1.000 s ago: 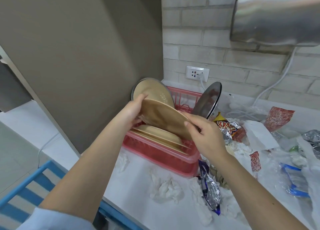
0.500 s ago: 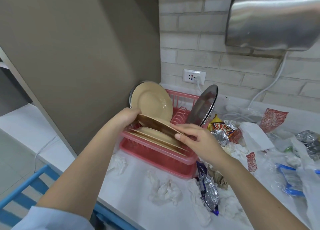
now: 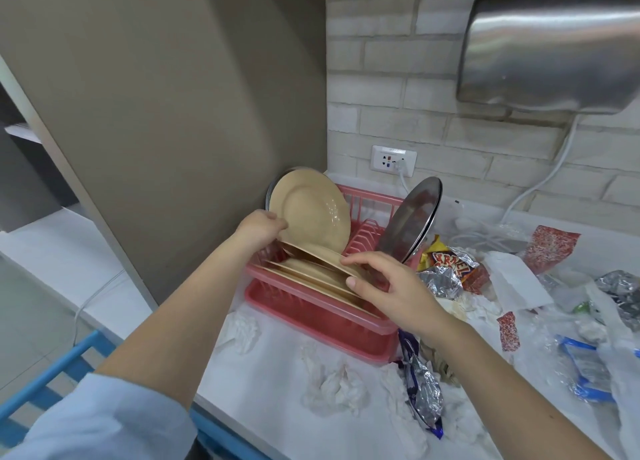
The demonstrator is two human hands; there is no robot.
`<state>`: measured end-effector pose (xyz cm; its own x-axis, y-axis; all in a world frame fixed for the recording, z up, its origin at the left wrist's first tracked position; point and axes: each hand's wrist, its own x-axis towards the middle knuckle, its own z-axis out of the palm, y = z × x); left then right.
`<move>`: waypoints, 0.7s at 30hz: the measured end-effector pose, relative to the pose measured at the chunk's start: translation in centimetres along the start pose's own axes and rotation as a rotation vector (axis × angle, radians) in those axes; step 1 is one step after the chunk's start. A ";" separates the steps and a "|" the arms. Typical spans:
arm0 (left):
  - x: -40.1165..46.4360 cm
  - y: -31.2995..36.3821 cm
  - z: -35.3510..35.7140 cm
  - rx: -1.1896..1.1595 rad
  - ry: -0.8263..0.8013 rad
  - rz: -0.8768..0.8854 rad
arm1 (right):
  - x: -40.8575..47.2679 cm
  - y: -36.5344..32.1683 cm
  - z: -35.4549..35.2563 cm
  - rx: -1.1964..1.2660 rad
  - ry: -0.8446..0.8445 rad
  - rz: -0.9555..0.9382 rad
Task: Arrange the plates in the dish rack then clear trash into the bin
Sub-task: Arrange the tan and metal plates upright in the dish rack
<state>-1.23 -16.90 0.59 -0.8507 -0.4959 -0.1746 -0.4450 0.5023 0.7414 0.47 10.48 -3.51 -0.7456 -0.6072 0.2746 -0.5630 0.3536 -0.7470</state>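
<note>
Top tan plate [image 3: 313, 255], tilted up between both hands a second ago, now lying lowered onto leaning stack in pink dish rack [image 3: 311, 315]. Left hand [image 3: 259, 224] curling round its far-left rim; right hand [image 3: 388, 291] pinching near-right rim, fingers loosening. Upright tan plate [image 3: 310, 211] and steel plate [image 3: 408, 218] standing behind. Plate nearly seated; crumpled tissues [image 3: 334, 385] and foil wrappers [image 3: 446, 269] waiting on counter, bin not visible.

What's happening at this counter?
A person is loading beige plates into a pink dish rack. The left hand and right hand hold the top plate of a leaning stack by its edges. Another plate stands upright behind. Wrappers and tissues litter the counter.
</note>
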 end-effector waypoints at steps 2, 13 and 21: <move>1.0 0.4 -0.6 0.112 0.085 0.064 | 0.1 -0.1 0.1 0.000 0.006 0.001; 3.9 0.7 -1.5 0.380 0.154 0.136 | 1.5 -0.3 0.3 0.129 0.023 0.041; 4.5 1.4 -1.1 0.471 0.182 0.135 | 2.4 -0.6 0.8 0.145 0.003 0.050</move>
<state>-5.37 -19.23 1.58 -0.8653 -0.4987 0.0493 -0.4479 0.8138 0.3704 -0.66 8.25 -2.91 -0.7724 -0.5893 0.2369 -0.4682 0.2762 -0.8393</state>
